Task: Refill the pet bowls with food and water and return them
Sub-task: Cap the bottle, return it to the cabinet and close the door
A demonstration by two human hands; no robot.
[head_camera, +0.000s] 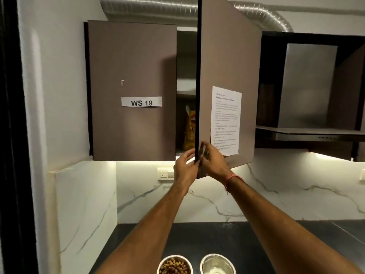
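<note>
Two steel pet bowls stand on the dark counter at the bottom of the view. The left bowl holds brown kibble; the right bowl looks shiny, and what it holds I cannot tell. Overhead, a brown cabinet door stands open, edge toward me. My left hand and my right hand both hold the door's lower corner, one on each side of its edge. Inside the cabinet, a yellow pet food bag stands on the lower shelf, partly hidden by the door.
A closed cabinet door labelled WS 19 hangs at the left. A printed sheet is taped on the open door. A range hood sits at the right. A wall socket is on the marble backsplash.
</note>
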